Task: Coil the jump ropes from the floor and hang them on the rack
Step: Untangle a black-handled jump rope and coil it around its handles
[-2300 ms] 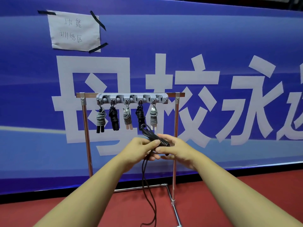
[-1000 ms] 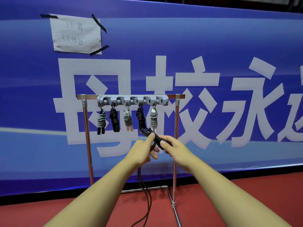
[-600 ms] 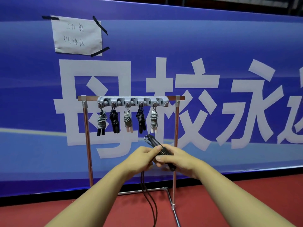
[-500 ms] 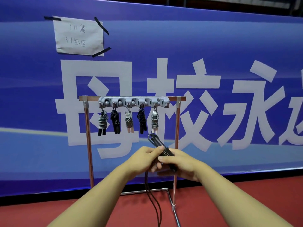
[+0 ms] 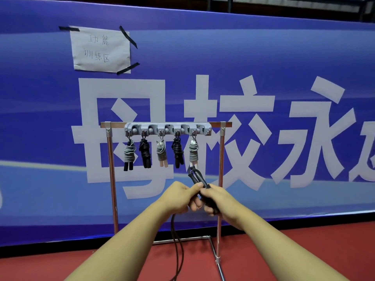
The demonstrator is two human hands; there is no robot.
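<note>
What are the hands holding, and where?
Both hands, left hand and right hand, grip the black jump rope by its paired handles; its cord hangs below.

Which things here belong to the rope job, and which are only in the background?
Belong to the job:
black rope, held by the left hand and the right hand
rack
five coiled ropes hanging on it

Only background:
blue banner
taped paper note
red floor

The banner is blue with big white letters. The rack is silver, its hook bar grey. The hanging ropes alternate grey and black. The held rope is black. The floor is red.
</note>
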